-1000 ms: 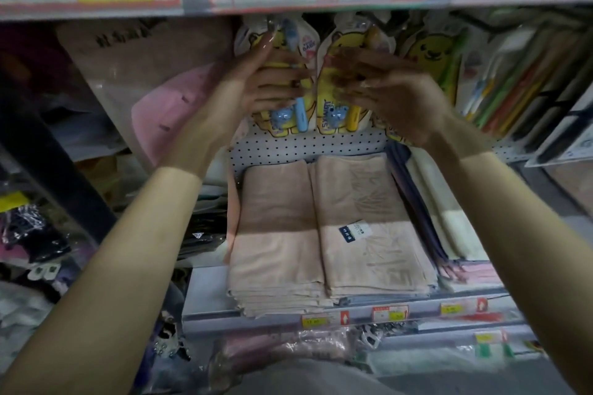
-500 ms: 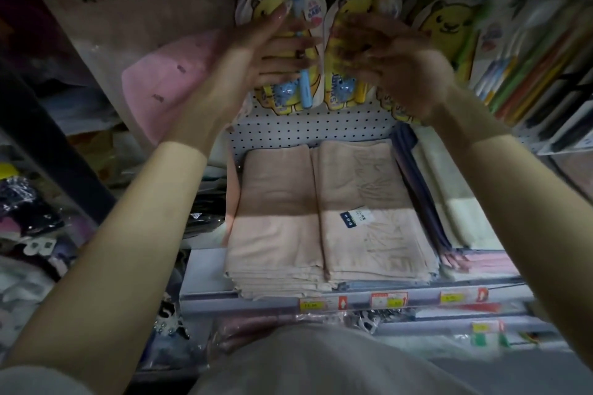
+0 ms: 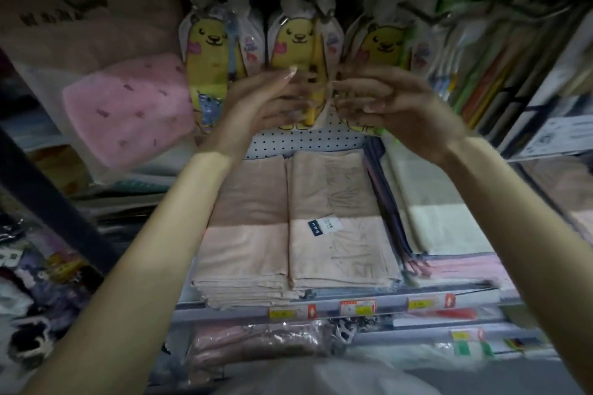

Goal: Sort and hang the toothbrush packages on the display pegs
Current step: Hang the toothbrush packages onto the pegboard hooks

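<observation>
Shop pegboard [image 3: 308, 141], under a price rail: both hands have shifted one row rightward.
Left hand [image 3: 272, 102] cups the middle toothbrush package [image 3: 296, 42]; right hand [image 3: 388, 106] grips the package beside it [image 3: 382, 42], both hanging on pegs, being straightened.

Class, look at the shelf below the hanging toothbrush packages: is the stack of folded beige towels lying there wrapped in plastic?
No: the folded beige towels lie bare on the shelf, with one small label showing on top.
</observation>
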The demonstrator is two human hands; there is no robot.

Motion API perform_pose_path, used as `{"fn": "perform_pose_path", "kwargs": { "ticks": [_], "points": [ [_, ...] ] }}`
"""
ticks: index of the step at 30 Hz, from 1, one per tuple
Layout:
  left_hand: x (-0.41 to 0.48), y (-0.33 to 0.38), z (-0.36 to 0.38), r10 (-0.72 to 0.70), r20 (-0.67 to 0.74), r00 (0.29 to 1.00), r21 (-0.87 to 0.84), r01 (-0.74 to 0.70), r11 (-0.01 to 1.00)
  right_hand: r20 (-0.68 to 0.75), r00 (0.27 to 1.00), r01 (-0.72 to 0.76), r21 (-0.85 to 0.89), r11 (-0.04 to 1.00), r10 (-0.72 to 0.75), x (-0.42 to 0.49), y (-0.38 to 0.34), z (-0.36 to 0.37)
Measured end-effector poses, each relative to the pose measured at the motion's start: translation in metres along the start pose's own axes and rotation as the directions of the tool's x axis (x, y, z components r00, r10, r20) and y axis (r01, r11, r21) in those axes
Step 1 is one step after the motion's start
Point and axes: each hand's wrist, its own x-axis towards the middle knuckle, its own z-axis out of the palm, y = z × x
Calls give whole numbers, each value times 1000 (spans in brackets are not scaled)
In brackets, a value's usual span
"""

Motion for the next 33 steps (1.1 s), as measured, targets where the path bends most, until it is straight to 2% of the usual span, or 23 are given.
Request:
{"fn": "perform_pose_path", "kwargs": {
  "ticks": [3,7,12,16,21,26,33],
  "points": [
    [4,-4,31,-33,32,999,-13,33,999,12,1000,-12,-24,1000,12,-14,-8,-25],
    [14,-7,65,-51,23,998,-26,52,998,11,999,-36,50,998,35,-21,-16,-52],
    [34,-3,89,-51,-20,999,-54,49,997,-1,999,-55,-23,998,55,-7,-21,-68],
    [48,3,94,-42,-84,996,-1,43,999,2,999,-37,-99,994,37,8,-19,-72],
    [66,9,92,-41,-129,991,66,50,997,-54,998,-38,-45,998,36,25,-17,-75],
    [77,8,96,-65,-175,982,40,73,997,-88,996,-39,-58,998,34,37,-17,-75],
    [77,4,92,-44,-152,987,66,55,996,-52,998,-30,-39,999,28,28,-19,-75]
  ]
}}
